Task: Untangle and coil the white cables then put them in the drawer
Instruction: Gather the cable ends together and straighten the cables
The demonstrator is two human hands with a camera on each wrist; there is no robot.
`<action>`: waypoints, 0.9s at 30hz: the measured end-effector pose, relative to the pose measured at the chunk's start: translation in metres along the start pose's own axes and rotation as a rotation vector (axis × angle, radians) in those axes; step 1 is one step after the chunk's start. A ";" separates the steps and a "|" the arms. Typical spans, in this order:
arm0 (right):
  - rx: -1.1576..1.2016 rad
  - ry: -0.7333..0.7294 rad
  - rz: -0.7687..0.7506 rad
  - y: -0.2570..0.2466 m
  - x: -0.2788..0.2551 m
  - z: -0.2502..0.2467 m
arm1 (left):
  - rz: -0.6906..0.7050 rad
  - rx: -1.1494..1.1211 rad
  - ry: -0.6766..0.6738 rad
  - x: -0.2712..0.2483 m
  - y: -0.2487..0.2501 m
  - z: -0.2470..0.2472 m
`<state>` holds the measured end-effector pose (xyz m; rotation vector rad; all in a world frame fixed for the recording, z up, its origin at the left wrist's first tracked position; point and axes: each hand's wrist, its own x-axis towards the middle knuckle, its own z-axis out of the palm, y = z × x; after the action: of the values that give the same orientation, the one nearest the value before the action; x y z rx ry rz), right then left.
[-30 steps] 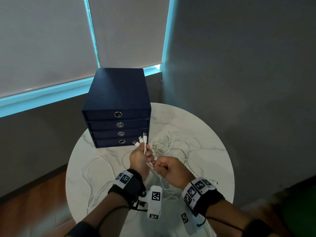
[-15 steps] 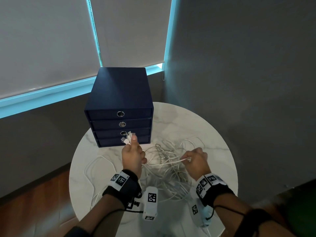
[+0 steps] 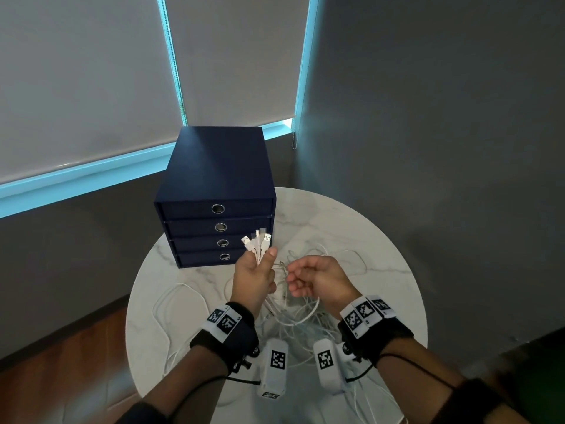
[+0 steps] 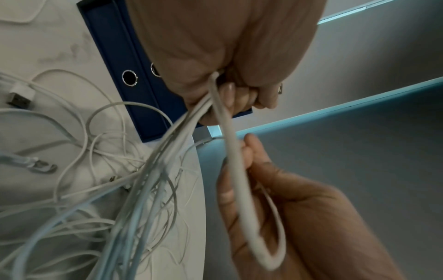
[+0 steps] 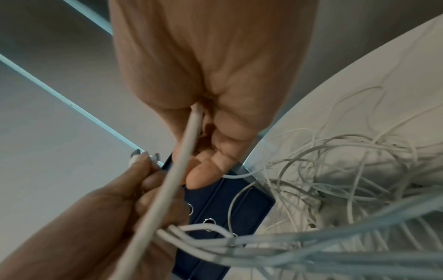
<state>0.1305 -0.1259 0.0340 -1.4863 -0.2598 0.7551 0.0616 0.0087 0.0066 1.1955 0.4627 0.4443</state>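
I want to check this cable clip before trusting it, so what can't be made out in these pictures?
- Number of cables: the tangle on the table overlaps itself in the head view and blurs in both wrist views.
- Drawer contents: all four drawers of the blue box are closed.
- Left hand grip: its back hides the fingers from the head view; only plugs stick out.
- Right hand: which cable its loop belongs to is lost in blur.

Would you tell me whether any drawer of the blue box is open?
All shut: the four fronts of the drawer box sit flush, ring pulls lined up.
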 end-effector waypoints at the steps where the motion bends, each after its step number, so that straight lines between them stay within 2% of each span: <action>1: -0.012 -0.027 -0.010 -0.001 -0.001 0.002 | 0.011 0.019 -0.002 0.000 0.000 0.002; 4: 0.003 -0.129 -0.036 -0.010 -0.004 0.007 | 0.025 0.057 -0.029 -0.001 -0.001 0.006; 7: 0.057 -0.162 -0.115 -0.022 -0.006 0.010 | -0.044 -0.001 -0.126 -0.003 0.000 0.008; 12: 0.268 0.084 -0.399 -0.058 -0.002 -0.001 | -0.127 -0.049 -0.160 -0.005 -0.006 0.001; 14: 0.267 0.177 -0.438 -0.069 0.000 -0.011 | -0.131 -0.019 -0.141 -0.006 -0.012 -0.003; 17: 0.045 0.331 -0.336 -0.066 0.007 -0.024 | -0.161 -0.044 -0.081 -0.004 -0.016 -0.006; 20: -0.514 0.449 -0.243 -0.050 0.012 -0.028 | -0.163 -0.008 -0.074 -0.002 -0.016 -0.003; 21: -0.751 0.426 -0.257 -0.047 0.010 -0.026 | -0.155 0.020 -0.080 -0.002 -0.015 -0.001; 23: -1.087 0.261 -0.338 -0.041 0.005 -0.015 | -0.142 0.055 -0.092 -0.001 -0.012 0.005; 25: -1.170 0.056 -0.328 -0.037 0.003 -0.002 | -0.127 0.063 -0.101 0.000 -0.009 0.009; 27: -1.104 -0.058 -0.276 -0.031 0.003 0.004 | -0.124 0.057 -0.111 0.000 -0.006 0.011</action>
<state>0.1391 -0.1180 0.0635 -2.3809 -1.0199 0.4140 0.0681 -0.0016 0.0037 1.2321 0.4538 0.2582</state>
